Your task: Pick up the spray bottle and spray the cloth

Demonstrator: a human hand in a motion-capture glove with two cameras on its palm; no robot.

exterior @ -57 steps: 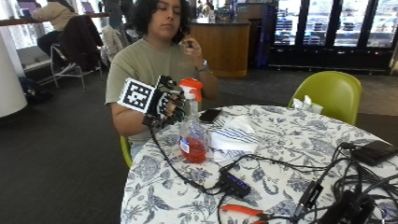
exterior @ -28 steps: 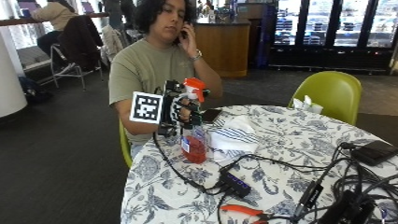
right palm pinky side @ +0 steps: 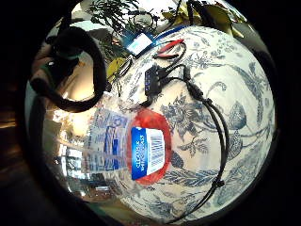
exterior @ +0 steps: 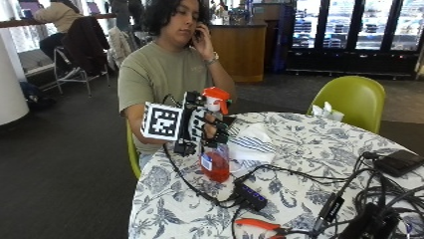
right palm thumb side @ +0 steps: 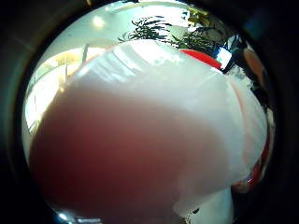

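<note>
Outside view: gloved right hand [exterior: 211, 127] wrapped round the neck of the spray bottle [exterior: 214, 144], just under its orange-and-white trigger head. Bottle upright, red liquid in the lower part; can't tell if the base is touching the bench [exterior: 311, 149] or just off it. Striped cloth [exterior: 252, 142] lies on the bench right beside the bottle, on the far side from the person. Bare left hand [exterior: 202, 42] is up at the person's head. Black USB hub [exterior: 250, 195] and cables sit on the bench near the bottle, orange-handled pliers [exterior: 260, 225] closer to the bench edge. Little finger side palm view: bottle [right palm pinky side: 141, 150] seen down its length, barcode label, floral tablecloth underneath. Thumb side palm view: mostly filled by the bottle's pale body [right palm thumb side: 154, 140].
</note>
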